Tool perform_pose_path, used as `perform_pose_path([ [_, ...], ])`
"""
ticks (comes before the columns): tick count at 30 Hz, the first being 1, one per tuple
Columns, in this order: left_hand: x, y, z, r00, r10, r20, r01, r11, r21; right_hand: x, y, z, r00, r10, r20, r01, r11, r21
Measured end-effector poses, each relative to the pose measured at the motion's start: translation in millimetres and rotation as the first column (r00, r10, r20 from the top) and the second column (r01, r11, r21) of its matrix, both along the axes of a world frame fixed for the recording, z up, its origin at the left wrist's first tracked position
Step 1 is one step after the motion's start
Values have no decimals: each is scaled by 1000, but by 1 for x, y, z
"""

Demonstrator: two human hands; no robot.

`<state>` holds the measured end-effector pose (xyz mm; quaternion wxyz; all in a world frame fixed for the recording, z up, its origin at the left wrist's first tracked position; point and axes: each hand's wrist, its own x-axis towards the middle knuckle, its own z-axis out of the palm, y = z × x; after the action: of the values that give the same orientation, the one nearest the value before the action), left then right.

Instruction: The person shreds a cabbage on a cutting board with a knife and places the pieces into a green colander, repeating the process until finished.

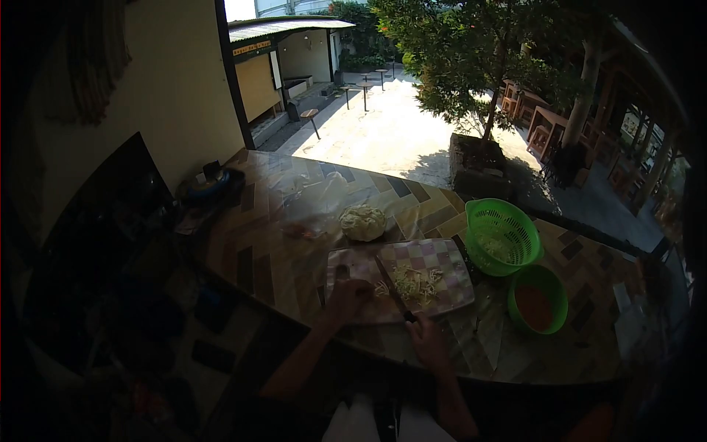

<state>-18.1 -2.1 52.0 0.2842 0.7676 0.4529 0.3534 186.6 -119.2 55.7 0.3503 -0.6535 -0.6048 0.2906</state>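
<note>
My right hand (425, 335) grips the dark handle of a knife (392, 286), whose blade points away from me across a checkered cutting board (458, 283). Just right of the blade lies a loose heap of shredded cabbage (417, 284). On the left part of the board rests my left hand (349, 300), its fingers curled close to the blade and a few shreds. It is dark there, and what those fingers hold is hidden. Behind the board sits a pale head of cabbage (362, 222).
Right of the board stands a green colander (479, 254) with pale shreds inside. A smaller green bowl (561, 309) with orange contents touches or nearly touches it. Clear plastic (320, 193) lies at the back of the tiled table (254, 269). Beyond the table's edge is a tree planter (479, 173).
</note>
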Motion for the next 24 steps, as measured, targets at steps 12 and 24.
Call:
perform_pose_path([
  [12, -1, -9, 15, 994, 108, -6, -108, 991, -77, -1, -3, 14, 999, -23, 37, 25, 999, -39],
  [24, 24, 0, -13, 982, 141, 122, -144, 990, 11, -5, -13, 20, 997, -6, 71, 11, 997, -74],
])
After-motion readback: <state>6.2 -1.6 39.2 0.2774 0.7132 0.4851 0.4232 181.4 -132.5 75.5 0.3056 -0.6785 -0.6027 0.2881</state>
